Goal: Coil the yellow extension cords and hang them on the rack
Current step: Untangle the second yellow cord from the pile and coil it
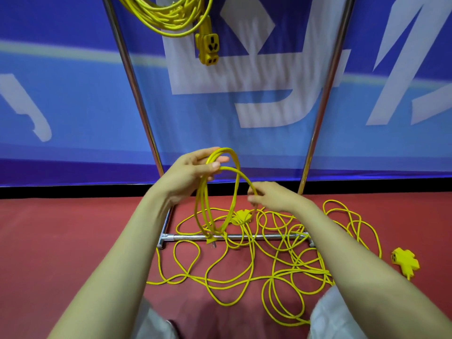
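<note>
My left hand (193, 171) holds a few loops of yellow extension cord (208, 204) at their top; the loops hang down, and the cord's plug (210, 241) dangles near the rack's base bar. My right hand (269, 195) pinches the same cord where it arcs over from the left hand. The remaining yellow cord (244, 272) lies tangled on the red floor under both arms. A coiled yellow cord (166, 15) with its socket block (208, 48) hangs from the top of the metal rack (137, 89).
The rack's two chrome uprights rise left and right, joined by a base bar (264, 237) on the floor. A yellow socket (404, 261) lies at the right, another (242, 216) near the middle. A blue banner (73, 106) stands behind. My knees show at the bottom.
</note>
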Available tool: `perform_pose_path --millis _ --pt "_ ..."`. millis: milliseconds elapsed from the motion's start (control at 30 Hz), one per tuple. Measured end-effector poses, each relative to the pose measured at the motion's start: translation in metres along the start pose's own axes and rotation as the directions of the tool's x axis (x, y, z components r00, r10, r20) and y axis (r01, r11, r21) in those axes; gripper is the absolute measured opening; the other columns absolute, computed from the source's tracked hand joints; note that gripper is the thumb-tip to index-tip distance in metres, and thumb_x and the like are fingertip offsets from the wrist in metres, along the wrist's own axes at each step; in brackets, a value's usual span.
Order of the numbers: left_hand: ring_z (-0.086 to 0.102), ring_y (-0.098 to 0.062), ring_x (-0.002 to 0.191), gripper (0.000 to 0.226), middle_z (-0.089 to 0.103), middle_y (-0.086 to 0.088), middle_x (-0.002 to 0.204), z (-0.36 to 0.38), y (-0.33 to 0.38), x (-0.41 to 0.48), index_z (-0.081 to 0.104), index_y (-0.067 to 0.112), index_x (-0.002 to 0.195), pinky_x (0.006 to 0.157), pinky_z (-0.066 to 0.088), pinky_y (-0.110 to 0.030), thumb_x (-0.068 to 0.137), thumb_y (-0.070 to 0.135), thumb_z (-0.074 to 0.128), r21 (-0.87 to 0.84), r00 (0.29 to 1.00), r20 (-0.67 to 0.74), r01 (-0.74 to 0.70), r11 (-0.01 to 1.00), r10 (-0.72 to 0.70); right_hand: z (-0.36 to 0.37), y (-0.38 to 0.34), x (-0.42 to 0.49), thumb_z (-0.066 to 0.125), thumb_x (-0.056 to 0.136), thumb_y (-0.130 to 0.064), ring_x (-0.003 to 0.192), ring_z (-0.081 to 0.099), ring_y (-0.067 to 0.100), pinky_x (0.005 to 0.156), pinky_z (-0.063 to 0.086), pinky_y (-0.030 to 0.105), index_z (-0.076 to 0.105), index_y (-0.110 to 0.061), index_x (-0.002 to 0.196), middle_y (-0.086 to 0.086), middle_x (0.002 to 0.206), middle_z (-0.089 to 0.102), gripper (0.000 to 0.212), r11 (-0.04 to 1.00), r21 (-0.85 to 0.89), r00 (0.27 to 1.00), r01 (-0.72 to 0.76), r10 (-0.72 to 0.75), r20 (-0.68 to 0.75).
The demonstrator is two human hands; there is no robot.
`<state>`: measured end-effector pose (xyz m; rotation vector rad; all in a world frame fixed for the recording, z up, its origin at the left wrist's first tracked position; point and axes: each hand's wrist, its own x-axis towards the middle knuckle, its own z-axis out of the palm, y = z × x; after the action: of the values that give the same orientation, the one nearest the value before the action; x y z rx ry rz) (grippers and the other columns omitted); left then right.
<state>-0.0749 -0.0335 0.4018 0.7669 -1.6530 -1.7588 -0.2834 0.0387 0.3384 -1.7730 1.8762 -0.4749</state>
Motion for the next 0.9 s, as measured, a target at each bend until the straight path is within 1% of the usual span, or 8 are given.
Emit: perform_pose_path --millis 100,200,300,400,500,667,800,900 --pt "0.062 -0.008 0.073 0.033 0.071 -0.001 0.104 -0.01 0.0 -0.002 0.058 0.011 0.122 0.063 0.043 -0.02 0.091 -0.001 0.054 0.044 0.998 -0.036 0.044 0.998 -0.043 -0.016 0.002 -0.002 0.056 0.094 -0.024 0.063 0.058 0.009 0.058 0.041 0.027 0.053 -0.015 0.09 0.001 0.072 0.065 0.011 0.988 0.153 0.966 -0.007 0.046 -0.253" --pt "0.052 -0.009 0.058 0.023 0.071 -0.002 0.09 -0.01 -0.005 -0.003 0.063 0.009 0.115 0.06 0.037 -0.021 0.092 0.007 0.056 0.073 0.993 -0.061 0.107 0.992 -0.103 -0.029 0.001 -0.005 0.066 0.087 -0.026 0.046 0.051 0.004 0.056 0.042 0.026 0.052 -0.019 0.08 -0.002 0.057 0.06 0.017 0.951 0.3 0.917 0.073 0.054 -0.395" --pt "0.039 -0.004 0.052 0.027 0.07 -0.003 0.096 -0.008 -0.011 -0.006 0.063 0.007 0.119 0.057 0.034 -0.018 0.095 0.018 0.055 0.187 0.989 -0.065 0.141 0.972 -0.131 -0.032 -0.005 -0.008 0.071 0.083 -0.028 0.047 0.049 0.002 0.055 0.039 0.021 0.059 -0.024 0.073 -0.005 0.053 0.059 0.016 0.927 0.347 0.885 0.142 0.037 -0.464" --pt "0.033 -0.005 0.049 0.032 0.068 -0.01 0.099 -0.01 -0.013 -0.006 0.059 0.001 0.124 0.052 0.029 -0.016 0.098 0.016 0.049 0.191 0.997 -0.039 0.078 0.978 -0.072 -0.034 -0.01 -0.011 0.073 0.081 -0.028 0.05 0.048 0.002 0.053 0.035 0.012 0.065 -0.024 0.074 -0.006 0.053 0.057 0.012 0.923 0.329 0.838 0.201 0.012 -0.546" --pt "0.029 -0.006 0.051 0.031 0.068 -0.006 0.094 -0.011 -0.014 -0.006 0.058 0.0 0.124 0.051 0.025 -0.017 0.1 0.013 0.043 0.193 1.0 0.003 0.014 0.981 -0.015 -0.034 -0.012 -0.011 0.073 0.082 -0.027 0.051 0.047 0.003 0.054 0.034 0.011 0.065 -0.024 0.075 -0.005 0.054 0.056 0.011 0.913 0.332 0.817 0.236 -0.002 -0.577" --pt "0.025 -0.004 0.05 0.028 0.06 0.004 0.078 -0.013 -0.01 -0.002 0.061 0.005 0.115 0.048 0.018 -0.016 0.098 0.013 0.041 0.042 0.995 0.04 -0.093 0.995 0.091 -0.034 -0.008 -0.01 0.065 0.088 -0.03 0.057 0.043 0.008 0.057 0.035 0.023 0.06 -0.017 0.073 -0.001 0.059 0.053 0.021 0.962 0.224 0.885 0.158 -0.038 -0.464" --pt "0.019 -0.001 0.047 0.031 0.053 0.005 0.072 -0.019 0.0 0.0 0.072 0.014 0.099 0.044 0.014 -0.013 0.091 0.02 0.043 -0.283 0.985 -0.002 -0.167 0.945 0.173 -0.026 0.005 -0.006 0.062 0.089 -0.029 0.071 0.049 0.014 0.064 0.037 0.027 0.058 -0.017 0.076 -0.002 0.07 0.054 0.018 0.998 0.022 0.985 0.066 -0.062 -0.159" --pt "0.018 -0.003 0.044 0.035 0.052 0.007 0.071 -0.032 0.002 0.002 0.077 0.019 0.091 0.041 0.017 -0.011 0.093 0.023 0.042 -0.474 0.979 -0.077 -0.201 0.857 0.187 -0.013 0.02 -0.002 0.059 0.091 -0.032 0.075 0.053 0.018 0.067 0.041 0.03 0.056 -0.017 0.081 -0.001 0.077 0.057 0.018 0.998 -0.014 0.998 -0.056 0.057 0.04"
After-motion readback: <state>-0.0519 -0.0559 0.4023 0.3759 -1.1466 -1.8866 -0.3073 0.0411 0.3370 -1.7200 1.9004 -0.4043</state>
